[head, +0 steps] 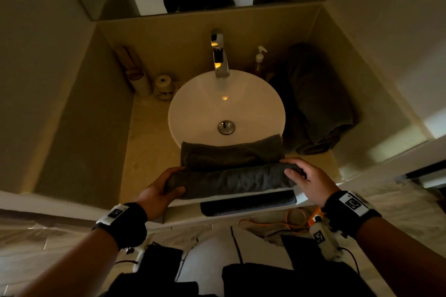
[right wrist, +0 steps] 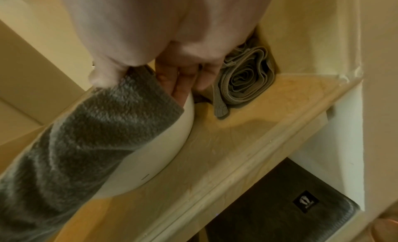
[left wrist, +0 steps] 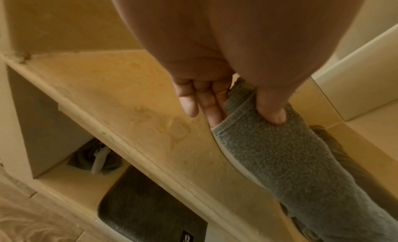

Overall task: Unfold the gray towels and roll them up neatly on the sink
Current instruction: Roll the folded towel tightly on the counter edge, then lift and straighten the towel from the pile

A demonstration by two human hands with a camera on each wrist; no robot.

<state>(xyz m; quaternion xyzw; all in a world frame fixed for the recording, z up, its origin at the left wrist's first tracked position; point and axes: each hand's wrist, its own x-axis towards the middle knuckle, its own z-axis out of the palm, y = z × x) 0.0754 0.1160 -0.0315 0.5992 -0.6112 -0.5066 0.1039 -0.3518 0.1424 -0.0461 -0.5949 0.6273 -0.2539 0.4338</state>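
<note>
A rolled gray towel (head: pixel 231 181) lies crosswise at the front rim of the white round sink (head: pixel 200 103). My left hand (head: pixel 177 179) grips its left end, and my right hand (head: pixel 289 167) grips its right end. In the left wrist view the thumb presses on top of the roll (left wrist: pixel 280 160) with the fingers (left wrist: pixel 206 107) behind it. The right wrist view shows the thumb over the roll (right wrist: pixel 86 135) and the fingers (right wrist: pixel 183 87) against the sink wall (right wrist: pixel 172 143). A second rolled gray towel (head: pixel 229 154) rests on the sink rim just behind the held one.
A larger rolled gray towel (head: pixel 321 108) (right wrist: pixel 245 78) fills the counter corner to the right of the sink. A faucet (head: pixel 219 58), a soap pump (head: pixel 260 58) and paper rolls (head: pixel 164 87) stand at the back. A dark mat (head: pixel 248 202) lies on the shelf below.
</note>
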